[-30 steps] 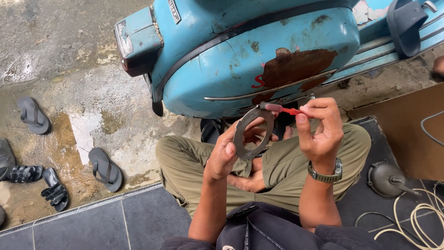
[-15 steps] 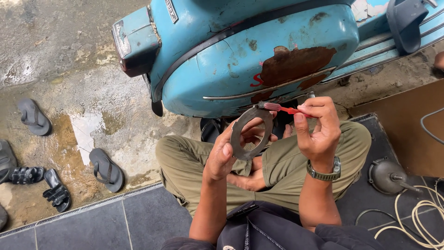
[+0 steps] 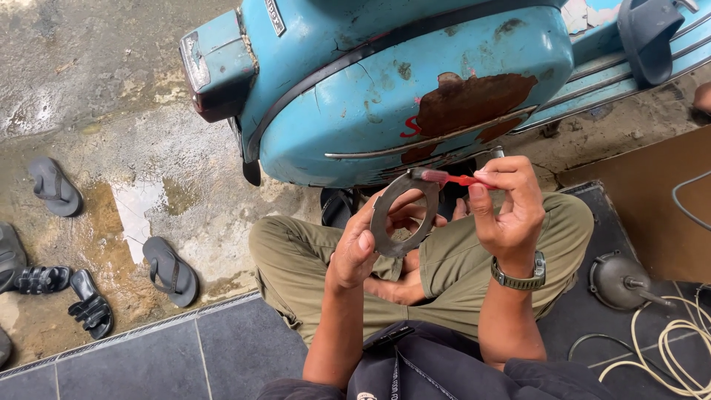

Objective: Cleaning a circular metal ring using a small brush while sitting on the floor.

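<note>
Brake shoes (image 3: 400, 215), a curved dark metal pair forming a near ring, sit raised in front of the person's chest, above the lap and just below the rusty flank of the blue scooter (image 3: 415, 96). The left hand (image 3: 355, 248) has them clamped: the thumb presses on the near face at the lower left of the ring and the fingers wrap behind it, so the open middle faces the camera. Held this way, upright and tilted slightly back, the upper end of the shoes is turned toward the other hand, which I judge is why they are lifted rather than left on the floor.

The right hand (image 3: 511, 211) is closed in a pinch on a slim red-handled tool (image 3: 452, 178); thumb and forefinger grip its handle and the tip lies across the top of the ring, touching it. That wrist, with a watch (image 3: 521, 275), is bent inward, the forearm rising steeply from the lower edge of the view. The left forearm comes up alongside it, elbow low, wrist cocked back.

Around the seated person, sandals (image 3: 170, 270) lie on the wet concrete to the left, near the edge of the dark tiles (image 3: 148, 355). A round grey metal part (image 3: 618, 281) and a coil of pale cable (image 3: 666, 348) rest on the mat at the right.
</note>
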